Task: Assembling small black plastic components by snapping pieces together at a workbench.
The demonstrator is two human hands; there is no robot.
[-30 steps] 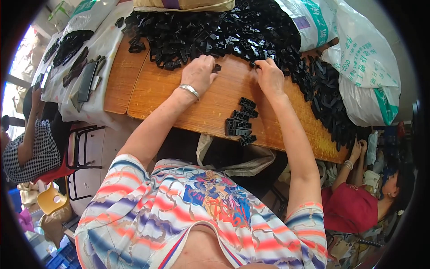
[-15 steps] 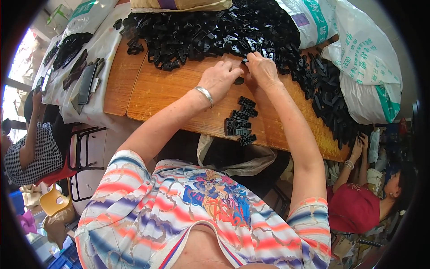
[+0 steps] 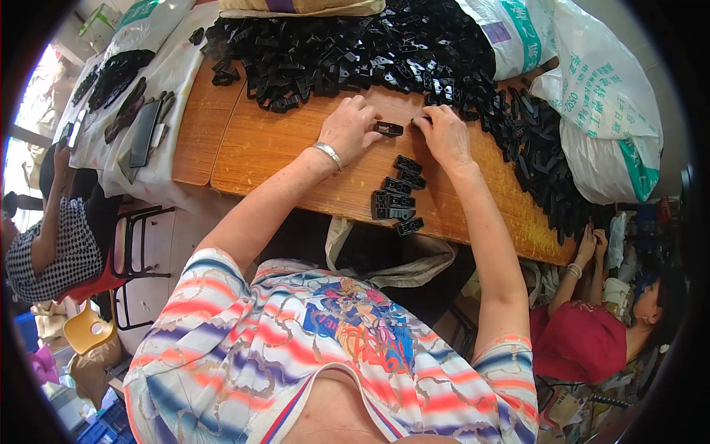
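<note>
My left hand point(image 3: 347, 130), with a silver bracelet at its wrist, grips the left end of a small black hollow plastic part point(image 3: 389, 129) between thumb and fingers, low over the table. To the right of it, my right hand point(image 3: 445, 138) is closed in a pinch, with a dark bit at its fingertips too small to name. Nearer to me lies a short column of similar black parts point(image 3: 394, 201), set close together by the table's front edge. Beyond both hands spreads a large heap of loose black parts point(image 3: 318, 63).
Long black pieces point(image 3: 529, 148) are piled along the right side of the wooden table point(image 3: 274, 148). White plastic sacks point(image 3: 610, 111) stand behind them. A phone point(image 3: 145, 133) and dark gloves point(image 3: 124, 111) lie on the left cloth. A person in red point(image 3: 580, 337) works at right; another sits at left.
Both hands have drawn back from the heap's edge and moved apart. The black part in my left hand now shows fully. The column of parts has stayed put.
</note>
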